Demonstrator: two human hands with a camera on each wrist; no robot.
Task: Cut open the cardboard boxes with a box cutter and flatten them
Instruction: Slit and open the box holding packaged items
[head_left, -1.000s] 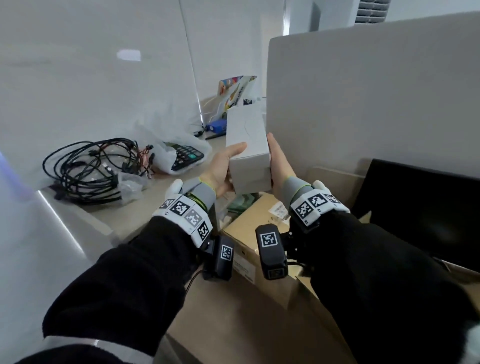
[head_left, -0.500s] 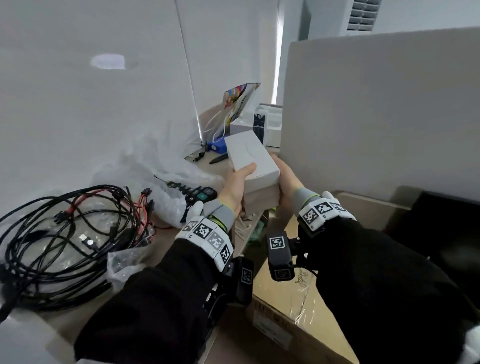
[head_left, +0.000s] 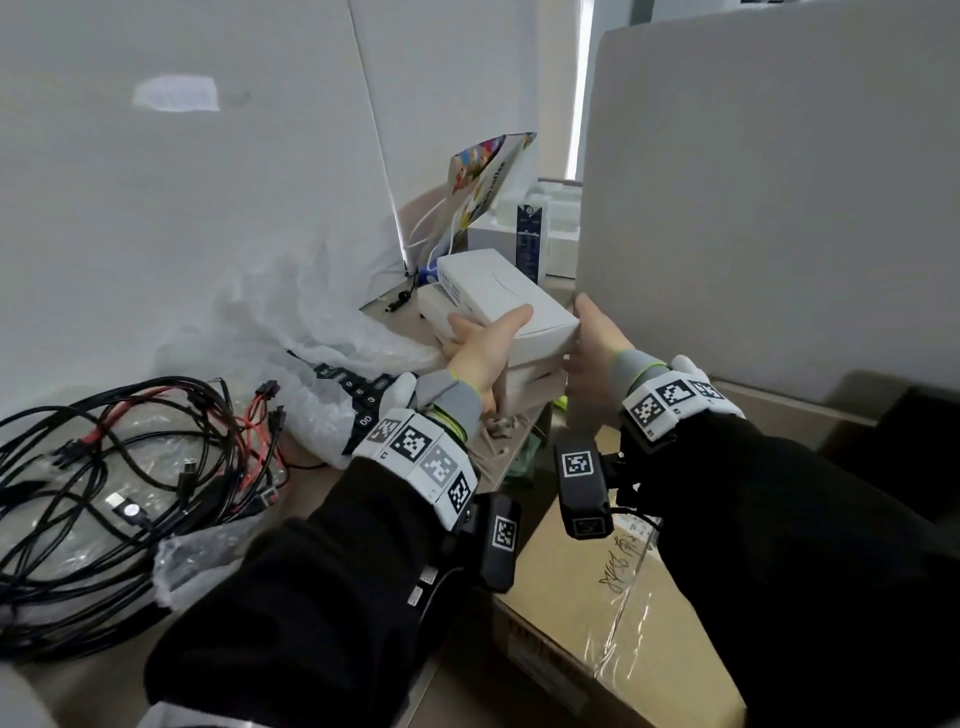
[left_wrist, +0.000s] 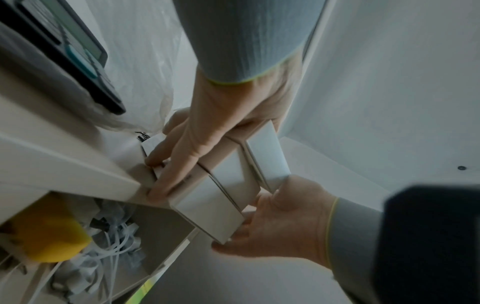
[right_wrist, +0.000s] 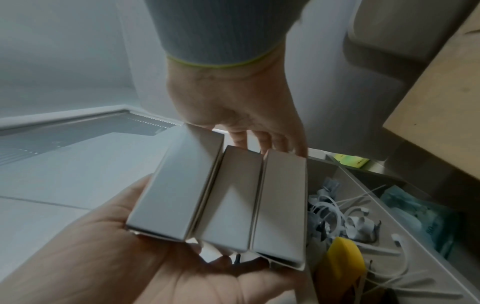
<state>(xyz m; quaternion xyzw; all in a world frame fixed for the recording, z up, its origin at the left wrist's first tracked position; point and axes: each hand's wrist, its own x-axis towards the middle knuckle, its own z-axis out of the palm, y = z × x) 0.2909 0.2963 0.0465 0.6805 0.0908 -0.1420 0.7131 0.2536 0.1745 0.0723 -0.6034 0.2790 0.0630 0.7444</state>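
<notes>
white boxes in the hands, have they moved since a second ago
Yes. The white boxes held between the left hand and right hand went left, from over the brown carton to above the table edge.

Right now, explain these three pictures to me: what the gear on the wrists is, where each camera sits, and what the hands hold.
No machine here: a person works with bare hands, wearing cameras. The widest picture comes from a head camera looking down; the other two come from small cameras strapped under each wrist, by the checkered marker bands. The left hand and right hand press a stack of three white boxes between them, one hand on each side; the right wrist view shows all three. On the desk lie cables, a calculator in plastic wrap, and a taped brown carton below the arms. No box cutter is visible.
</notes>
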